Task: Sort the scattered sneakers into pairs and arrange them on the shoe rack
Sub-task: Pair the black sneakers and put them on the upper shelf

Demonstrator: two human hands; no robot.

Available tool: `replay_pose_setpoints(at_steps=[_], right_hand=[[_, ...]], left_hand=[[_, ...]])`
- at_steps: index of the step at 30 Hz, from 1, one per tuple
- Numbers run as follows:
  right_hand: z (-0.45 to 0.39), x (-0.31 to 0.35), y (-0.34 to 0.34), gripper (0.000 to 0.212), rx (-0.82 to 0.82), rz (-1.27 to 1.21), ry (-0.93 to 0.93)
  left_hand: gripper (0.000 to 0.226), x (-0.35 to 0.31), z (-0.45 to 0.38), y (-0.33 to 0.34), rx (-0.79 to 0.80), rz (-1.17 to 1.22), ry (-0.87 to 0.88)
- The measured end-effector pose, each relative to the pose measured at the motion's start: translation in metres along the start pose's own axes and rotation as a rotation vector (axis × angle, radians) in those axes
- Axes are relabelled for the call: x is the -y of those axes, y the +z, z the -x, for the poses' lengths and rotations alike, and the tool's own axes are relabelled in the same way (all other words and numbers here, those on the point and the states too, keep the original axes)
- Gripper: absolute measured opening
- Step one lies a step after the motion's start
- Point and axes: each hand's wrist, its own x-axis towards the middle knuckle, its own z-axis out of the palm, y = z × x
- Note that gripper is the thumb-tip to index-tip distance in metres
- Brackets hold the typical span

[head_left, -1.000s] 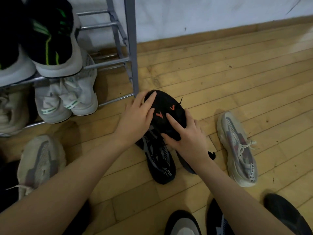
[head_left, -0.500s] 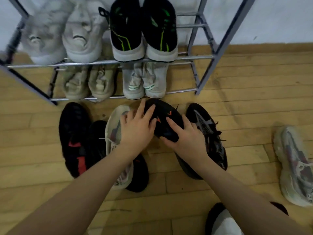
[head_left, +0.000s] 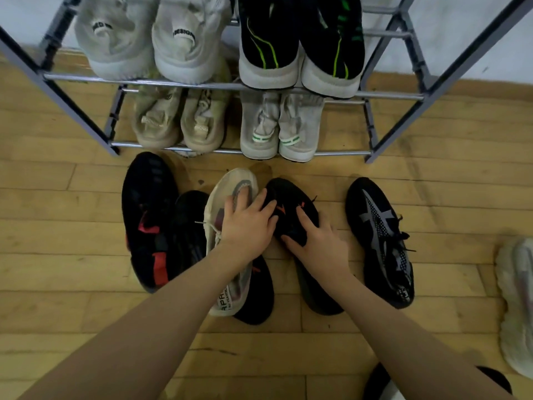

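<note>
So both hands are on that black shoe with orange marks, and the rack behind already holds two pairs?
Not quite: the head view shows four pairs on the rack. Both the left hand and the right hand are on the black shoe.

A pale wooden plank floor (head_left: 432, 197) fills the view. It meets a white wall (head_left: 461, 47) along a wooden skirting board (head_left: 476, 88).
</note>
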Motion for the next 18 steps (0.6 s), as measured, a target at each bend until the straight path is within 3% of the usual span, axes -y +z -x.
replay_pose_setpoints(at_steps=[4, 9, 12, 18], right_hand=[[0.004, -0.002, -0.005, 0.072, 0.021, 0.010, -0.026], [0.020, -0.022, -0.033, 0.051, -0.108, -0.055, -0.064], [0.037, -0.045, -0.046, 0.042, -0.226, -0.156, -0.012], [0.085, -0.106, -0.061, 0.040, -0.369, -0.248, 0.134]], left_hand=[[0.045, -0.001, 0.006, -0.001, -0.026, 0.035, 0.001], [0.043, -0.020, 0.017, -0.015, -0.126, 0.156, 0.081], [0.052, -0.047, 0.020, -0.029, -0.141, 0.252, 0.201], [0.044, -0.122, 0.016, -0.044, -0.147, 0.282, 0.438]])
